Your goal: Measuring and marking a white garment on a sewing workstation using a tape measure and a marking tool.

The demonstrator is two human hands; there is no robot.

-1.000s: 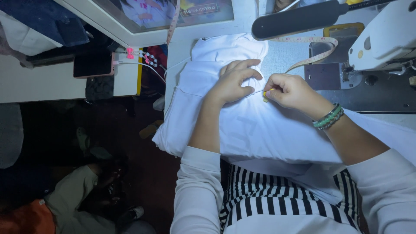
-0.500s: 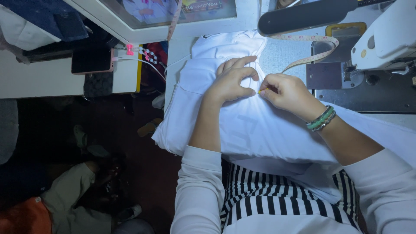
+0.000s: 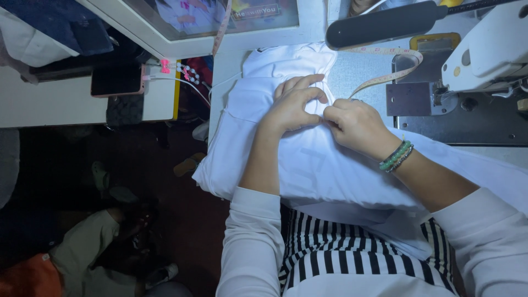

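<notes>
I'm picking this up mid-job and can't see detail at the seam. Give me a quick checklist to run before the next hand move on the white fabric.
1. White fabric lying on the table: ok, though its left edge hangs over the side.
2. Left hand pressing the fabric flat: ok.
3. Right hand pinching at the fabric beside the left fingertips: ok.
4. Tool or thread in the right hand: cannot tell, too small to see.
5. Measuring tape away from the hands: ok, it lies beyond them.
6. Sewing machine apart from both hands: ok.
</notes>
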